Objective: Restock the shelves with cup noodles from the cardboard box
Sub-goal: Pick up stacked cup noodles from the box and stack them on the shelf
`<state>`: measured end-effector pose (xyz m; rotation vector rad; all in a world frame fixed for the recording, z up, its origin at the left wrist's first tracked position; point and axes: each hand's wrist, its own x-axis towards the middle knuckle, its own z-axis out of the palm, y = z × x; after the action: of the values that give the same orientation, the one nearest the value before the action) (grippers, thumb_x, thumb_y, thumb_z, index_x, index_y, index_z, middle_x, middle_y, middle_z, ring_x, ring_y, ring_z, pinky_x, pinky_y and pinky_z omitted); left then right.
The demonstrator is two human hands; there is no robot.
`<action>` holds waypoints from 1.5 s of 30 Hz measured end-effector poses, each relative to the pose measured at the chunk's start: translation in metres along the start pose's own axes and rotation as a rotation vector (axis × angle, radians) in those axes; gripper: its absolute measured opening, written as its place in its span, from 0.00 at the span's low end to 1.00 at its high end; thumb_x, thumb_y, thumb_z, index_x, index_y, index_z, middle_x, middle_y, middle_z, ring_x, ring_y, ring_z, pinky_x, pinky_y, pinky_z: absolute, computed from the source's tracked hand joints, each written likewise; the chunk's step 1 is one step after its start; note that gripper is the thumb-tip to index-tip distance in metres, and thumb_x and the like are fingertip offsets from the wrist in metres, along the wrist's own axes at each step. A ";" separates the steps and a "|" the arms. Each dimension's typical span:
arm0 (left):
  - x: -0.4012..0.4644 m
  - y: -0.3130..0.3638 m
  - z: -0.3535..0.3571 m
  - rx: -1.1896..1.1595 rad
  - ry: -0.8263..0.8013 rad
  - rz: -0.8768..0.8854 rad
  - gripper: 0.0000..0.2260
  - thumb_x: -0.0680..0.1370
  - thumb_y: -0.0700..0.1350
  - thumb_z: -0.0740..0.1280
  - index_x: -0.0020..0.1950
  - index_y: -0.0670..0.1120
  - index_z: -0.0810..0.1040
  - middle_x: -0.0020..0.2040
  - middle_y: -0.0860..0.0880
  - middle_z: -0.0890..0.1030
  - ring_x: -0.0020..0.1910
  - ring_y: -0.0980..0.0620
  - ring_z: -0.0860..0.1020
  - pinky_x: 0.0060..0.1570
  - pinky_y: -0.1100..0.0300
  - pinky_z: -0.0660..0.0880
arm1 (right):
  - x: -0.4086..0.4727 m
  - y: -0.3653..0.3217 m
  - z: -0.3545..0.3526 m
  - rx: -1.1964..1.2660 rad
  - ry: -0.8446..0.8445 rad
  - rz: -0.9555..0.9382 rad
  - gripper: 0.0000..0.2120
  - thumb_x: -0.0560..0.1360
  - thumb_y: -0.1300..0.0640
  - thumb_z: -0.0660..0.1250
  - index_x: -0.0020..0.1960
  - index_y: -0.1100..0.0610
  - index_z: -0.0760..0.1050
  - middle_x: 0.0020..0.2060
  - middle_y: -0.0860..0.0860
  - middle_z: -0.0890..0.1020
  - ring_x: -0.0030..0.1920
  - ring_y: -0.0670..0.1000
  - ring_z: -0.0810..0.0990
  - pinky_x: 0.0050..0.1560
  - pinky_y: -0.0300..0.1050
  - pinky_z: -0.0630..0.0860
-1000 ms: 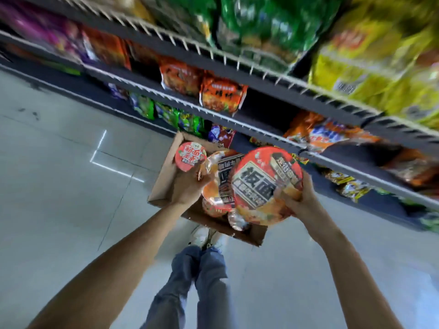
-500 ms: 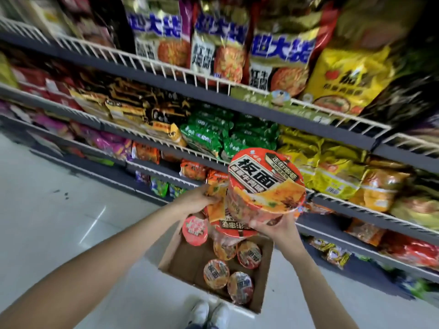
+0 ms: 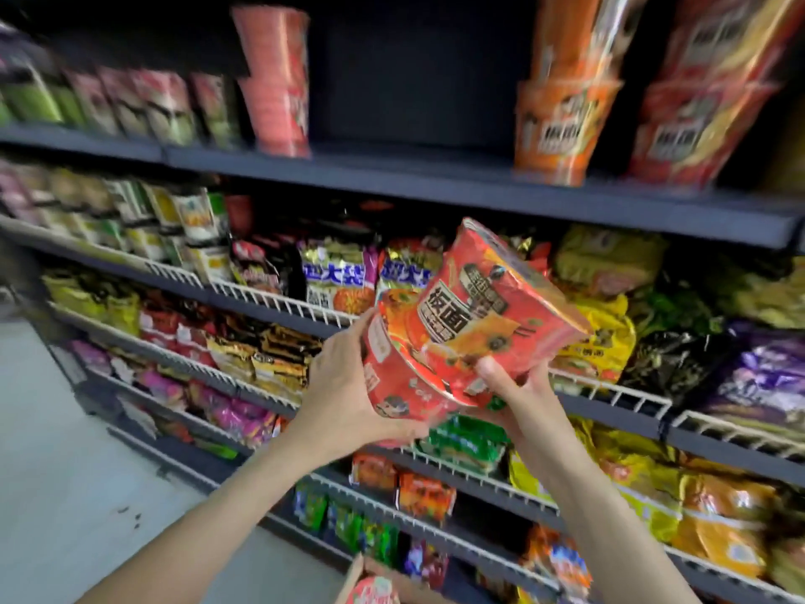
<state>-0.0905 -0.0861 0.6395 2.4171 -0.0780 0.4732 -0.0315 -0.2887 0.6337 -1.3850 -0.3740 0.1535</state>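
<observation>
I hold two red-orange cup noodles in front of the shelves at chest height. My left hand (image 3: pixel 344 385) grips the lower cup noodle (image 3: pixel 400 381) from its left side. My right hand (image 3: pixel 518 394) holds the upper cup noodle (image 3: pixel 501 307) from below, thumb on its wall, the cup tilted with its lid facing up and right. The two cups touch. A corner of the cardboard box (image 3: pixel 355 573) with one pink-lidded cup (image 3: pixel 374 592) shows at the bottom edge. The dark top shelf (image 3: pixel 435 172) has a wide gap between stacked cups.
Stacked pink cups (image 3: pixel 274 80) stand left of the gap, orange and red stacked cups (image 3: pixel 566 102) to its right. Lower wire-fronted shelves (image 3: pixel 283 303) are packed with bagged noodles. Grey floor (image 3: pixel 65 451) lies at the left.
The view tipped up from the floor and box to the upper shelves. Both hands rose with the two cups, and the upper cup tilted.
</observation>
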 end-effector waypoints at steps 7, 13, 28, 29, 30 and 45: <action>0.066 0.038 -0.095 -0.136 0.158 0.125 0.50 0.50 0.68 0.76 0.67 0.64 0.57 0.59 0.67 0.71 0.56 0.70 0.73 0.56 0.69 0.71 | 0.053 -0.117 0.008 -0.044 -0.165 -0.173 0.44 0.56 0.38 0.77 0.67 0.45 0.64 0.56 0.45 0.82 0.53 0.49 0.83 0.42 0.48 0.81; 0.151 0.072 -0.138 -0.278 0.173 0.268 0.36 0.60 0.49 0.79 0.62 0.54 0.64 0.51 0.64 0.73 0.42 0.79 0.73 0.38 0.82 0.67 | 0.111 -0.203 0.019 -0.202 -0.112 -0.334 0.40 0.61 0.40 0.71 0.70 0.48 0.63 0.56 0.48 0.81 0.47 0.52 0.85 0.41 0.49 0.81; 0.339 0.028 -0.087 -0.353 0.105 0.186 0.43 0.49 0.74 0.72 0.58 0.55 0.74 0.54 0.55 0.80 0.55 0.55 0.78 0.55 0.50 0.77 | 0.259 -0.218 0.026 -0.466 0.369 -0.388 0.45 0.67 0.35 0.69 0.75 0.51 0.53 0.65 0.47 0.72 0.59 0.50 0.75 0.42 0.42 0.78; 0.348 0.024 -0.084 -0.329 0.104 0.157 0.48 0.46 0.76 0.71 0.60 0.55 0.73 0.57 0.54 0.79 0.57 0.53 0.77 0.56 0.48 0.76 | 0.267 -0.215 0.027 -0.496 0.381 -0.390 0.43 0.68 0.36 0.69 0.75 0.51 0.55 0.63 0.46 0.72 0.58 0.49 0.74 0.38 0.38 0.74; 0.356 0.021 -0.081 -0.316 0.102 0.124 0.51 0.44 0.77 0.70 0.62 0.54 0.72 0.58 0.53 0.78 0.58 0.52 0.76 0.57 0.47 0.76 | 0.276 -0.213 0.027 -0.524 0.393 -0.387 0.42 0.68 0.36 0.68 0.75 0.51 0.56 0.63 0.47 0.73 0.59 0.49 0.74 0.38 0.36 0.72; 0.418 0.036 -0.047 -0.177 0.098 -0.087 0.58 0.64 0.67 0.71 0.76 0.40 0.40 0.73 0.40 0.60 0.69 0.41 0.65 0.63 0.48 0.69 | 0.318 -0.191 0.028 -1.112 0.441 -0.390 0.35 0.78 0.49 0.64 0.77 0.57 0.51 0.71 0.56 0.64 0.70 0.57 0.65 0.67 0.52 0.65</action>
<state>0.2777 -0.0572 0.8432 2.2108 0.0266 0.5220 0.2337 -0.1955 0.8776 -2.3236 -0.3563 -0.7860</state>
